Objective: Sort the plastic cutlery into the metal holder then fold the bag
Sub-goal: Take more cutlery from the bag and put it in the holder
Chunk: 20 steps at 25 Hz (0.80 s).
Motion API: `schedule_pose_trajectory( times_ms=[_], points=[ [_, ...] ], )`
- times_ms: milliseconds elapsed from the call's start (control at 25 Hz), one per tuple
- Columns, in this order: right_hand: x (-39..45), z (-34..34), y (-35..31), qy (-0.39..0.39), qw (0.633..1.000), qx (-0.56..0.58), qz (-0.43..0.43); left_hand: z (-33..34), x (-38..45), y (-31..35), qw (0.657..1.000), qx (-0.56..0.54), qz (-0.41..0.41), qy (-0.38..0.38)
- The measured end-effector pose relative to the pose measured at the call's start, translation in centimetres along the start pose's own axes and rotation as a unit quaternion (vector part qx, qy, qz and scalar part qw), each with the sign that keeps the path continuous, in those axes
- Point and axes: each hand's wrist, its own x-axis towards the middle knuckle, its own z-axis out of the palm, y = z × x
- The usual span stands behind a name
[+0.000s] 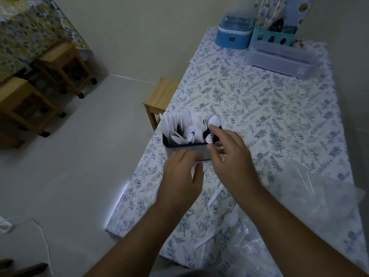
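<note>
At the table's left edge, both hands work beside the metal holder [185, 145].
Right hand [229, 154] reaches over the holder's right end, fingers pinching a white plastic piece; left hand [182, 174], palm down, curls around white cutlery just near of it. Clear bag [311, 206] lies near right. No writing is legible.

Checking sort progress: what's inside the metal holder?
The metal holder is packed with upright white plastic cutlery, with spoon bowls and fork tines visible. The right hand covers its right end, so that part is hidden.
</note>
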Motion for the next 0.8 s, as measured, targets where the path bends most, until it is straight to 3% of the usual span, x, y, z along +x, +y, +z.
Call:
schedule_pose_trajectory(
  times_ms=[160,360,520,600,680,800],
  points=[
    [1.8,0.4,-0.5,0.023,0.997,-0.017,-0.065,1.4,-1.5,-0.7,0.998,0.000,-0.048,-0.032],
    [4.0,-0.5,-1.5,0.066,0.995,-0.039,-0.060,-0.6,3.2,1.6,0.998,-0.014,-0.026,0.046],
    [3.6,0.5,0.2,-0.063,0.994,-0.083,0.033,-0.9,3.9,1.6,0.999,-0.006,-0.012,0.049],
    [2.8,0.5,0.4,-0.053,0.993,-0.097,0.031,-0.4,2.6,0.8,0.999,-0.006,-0.001,0.053],
    [1.2,0.0,0.6,-0.019,0.996,-0.080,0.046,0.9,0.7,-0.6,0.999,-0.001,-0.028,0.017],
    [-2.4,-0.1,1.7,-0.045,0.989,-0.037,0.133,4.3,-2.6,-4.2,0.977,0.035,-0.167,-0.125]
  ],
)
